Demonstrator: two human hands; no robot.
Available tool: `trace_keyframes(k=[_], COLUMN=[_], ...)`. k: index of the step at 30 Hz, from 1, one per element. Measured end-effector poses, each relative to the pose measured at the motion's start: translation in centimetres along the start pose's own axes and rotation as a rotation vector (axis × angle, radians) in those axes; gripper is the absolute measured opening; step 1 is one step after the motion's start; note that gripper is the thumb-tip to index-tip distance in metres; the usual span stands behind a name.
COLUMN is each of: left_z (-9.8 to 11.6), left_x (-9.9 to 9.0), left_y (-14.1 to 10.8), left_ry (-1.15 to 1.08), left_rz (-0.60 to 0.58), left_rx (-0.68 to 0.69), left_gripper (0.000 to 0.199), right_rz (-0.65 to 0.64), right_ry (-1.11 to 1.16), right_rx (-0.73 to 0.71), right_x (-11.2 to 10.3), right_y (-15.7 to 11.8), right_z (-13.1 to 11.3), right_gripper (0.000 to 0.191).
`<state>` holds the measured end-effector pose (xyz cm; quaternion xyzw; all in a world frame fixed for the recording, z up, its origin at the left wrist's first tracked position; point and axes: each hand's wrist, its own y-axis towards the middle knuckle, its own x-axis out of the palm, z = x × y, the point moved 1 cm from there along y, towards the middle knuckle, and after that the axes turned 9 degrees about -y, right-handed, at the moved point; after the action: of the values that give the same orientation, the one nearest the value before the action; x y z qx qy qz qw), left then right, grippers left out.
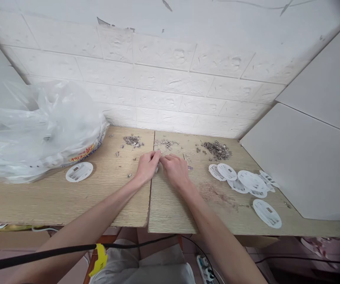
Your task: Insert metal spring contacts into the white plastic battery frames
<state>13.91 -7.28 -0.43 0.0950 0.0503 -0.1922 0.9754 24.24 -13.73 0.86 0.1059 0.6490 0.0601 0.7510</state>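
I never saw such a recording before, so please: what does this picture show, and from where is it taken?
No machine here: these are a person's bare left hand and right hand. The only picture comes from a camera worn on the head, looking forward and down. On the wooden table lie piles of small metal-looking parts, white discs, mostly on the right, and a large plastic bag on the left. The hands meet around something small and pale, too hidden to name.

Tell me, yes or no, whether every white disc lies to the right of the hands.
No, one disc lies left of the left hand, near the bag.
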Motion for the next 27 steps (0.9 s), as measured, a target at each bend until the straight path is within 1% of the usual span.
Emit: trace_keyframes(k=[2,5,11,14,17,19,22,27], left_z=[0.1,0.0,-0.5,-0.6,-0.6,-0.8,-1.1,-1.2], left_x=[-0.1,-0.3,-0.6,-0.7,-0.7,-0.7,-0.6,-0.5], left_y=[0.0,0.3,0.9,0.9,0.8,0.8,0.8,0.7], left_ry=[0.004,-0.078,-0.243,-0.25,-0.24,-0.232,-0.193,-0.131], left_rz=[-0.03,-0.06,0.003,0.011,-0.01,-0.022,-0.008,0.001], left_rx=[0.008,-0.018,-0.103,-0.12,-0.129,-0.115,-0.063,0.001], left_gripper=[0.04,0.04,0.039,0.038,0.04,0.042,0.042,0.042], right_rz=[0.013,0.047,0.041,0.049,0.057,0.066,0.075,0.029], right_ry=[0.023,0.101,0.211,0.24,0.251,0.241,0.209,0.146], right_rx=[0.017,0.059,0.128,0.132,0.114,0.111,0.121,0.126], right_x=[0.1,0.3,0.5,0.7,0.9,1.0,1.1,0.9], right_y=[0.0,-0.1,0.0,0.0,0.1,0.0,0.0,0.1], right_z=[0.1,0.6,1.4,1.4,1.3,1.2,1.0,0.1], right_gripper=[0.026,0.03,0.028,0.028,0.027,0.027,0.028,0.03])
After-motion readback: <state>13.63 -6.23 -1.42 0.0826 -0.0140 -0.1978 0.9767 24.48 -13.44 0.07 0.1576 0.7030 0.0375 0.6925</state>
